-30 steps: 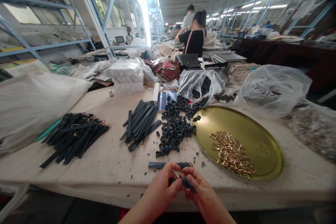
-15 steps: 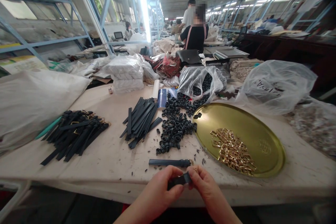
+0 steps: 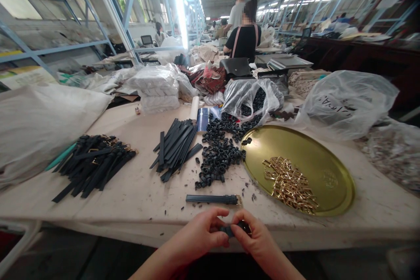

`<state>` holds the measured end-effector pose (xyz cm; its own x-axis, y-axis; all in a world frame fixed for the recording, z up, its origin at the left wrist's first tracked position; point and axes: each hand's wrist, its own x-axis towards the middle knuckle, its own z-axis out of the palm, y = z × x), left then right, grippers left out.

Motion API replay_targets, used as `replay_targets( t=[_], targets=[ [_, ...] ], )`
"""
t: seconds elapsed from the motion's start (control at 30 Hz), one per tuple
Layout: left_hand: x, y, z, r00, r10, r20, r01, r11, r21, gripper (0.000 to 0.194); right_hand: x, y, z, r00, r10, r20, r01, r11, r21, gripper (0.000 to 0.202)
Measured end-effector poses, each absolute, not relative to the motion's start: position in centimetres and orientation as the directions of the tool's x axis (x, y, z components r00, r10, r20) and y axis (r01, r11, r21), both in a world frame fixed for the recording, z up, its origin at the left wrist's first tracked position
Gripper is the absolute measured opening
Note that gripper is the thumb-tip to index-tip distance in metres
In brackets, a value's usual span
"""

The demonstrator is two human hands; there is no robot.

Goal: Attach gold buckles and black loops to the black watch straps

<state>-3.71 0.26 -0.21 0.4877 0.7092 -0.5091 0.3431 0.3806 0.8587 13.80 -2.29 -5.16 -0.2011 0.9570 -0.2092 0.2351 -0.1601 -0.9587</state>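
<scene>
Two hands, left (image 3: pixel 215 229) and right (image 3: pixel 244 227), grasp a dark strap (image 3: pixel 228 230) between them at the table's (image 3: pixel 131 210) near edge, in the head view. One buckled strap (image 3: pixel 211 199) lies just beyond; gold buckles (image 3: pixel 290 186) sit on the tray (image 3: pixel 315 157), black loops (image 3: pixel 218 162) beside it.

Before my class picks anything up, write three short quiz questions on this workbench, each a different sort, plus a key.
1. True or false: the gold buckles are heaped on the oval tray.
2. Which pile lies between the plain black straps and the oval tray?
A) buckled straps
B) black loops
C) white packets
3. Fill in: beyond the left hand and right hand, the lone strap has its gold end nearer the ____.

Key: 1 true; 2 B; 3 tray
</scene>
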Motion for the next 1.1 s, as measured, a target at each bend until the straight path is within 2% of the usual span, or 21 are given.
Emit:
replay_targets(
  t=[0.13,0.27,0.4,0.6,0.8,0.93,1.1],
  targets=[
    [-4.3,0.5,-0.8,0.522,0.654,-0.547,0.341,0.428,0.837,0.037,13.5,-2.3,-4.9,-0.144,0.977,-0.157,0.340,-0.100,-0.935,0.014],
    [-4.2,0.6,-1.2,0.512,0.638,-0.576,0.312,0.487,0.816,0.023,13.3,-2.3,-4.9,-0.162,0.977,-0.142,0.391,-0.069,-0.918,0.013],
    [-3.5,0.5,-0.7,0.466,0.673,-0.574,0.351,0.455,0.818,0.023,13.5,-2.4,-4.7,-0.202,0.976,-0.085,0.436,0.012,-0.900,0.010],
    [-3.4,0.0,-0.4,0.499,0.694,-0.519,0.435,0.317,0.843,0.021,14.0,-2.8,-4.1,-0.347,0.938,-0.026,0.435,0.136,-0.890,0.010],
    [-2.8,-0.2,-1.2,0.514,0.708,-0.484,0.365,0.330,0.870,0.032,14.4,-3.0,-4.4,-0.301,0.951,-0.074,0.353,0.039,-0.935,0.013],
    [-3.1,0.1,-0.7,0.478,0.736,-0.480,0.526,0.198,0.827,0.047,14.6,-3.0,-4.4,-0.364,0.927,-0.086,0.381,0.064,-0.922,0.024],
    [-2.9,1.3,0.3,0.467,0.814,-0.345,0.561,0.029,0.827,0.046,13.6,-1.8,-4.1,-0.306,0.950,0.062,0.400,0.187,-0.897,0.020]
  ],
)
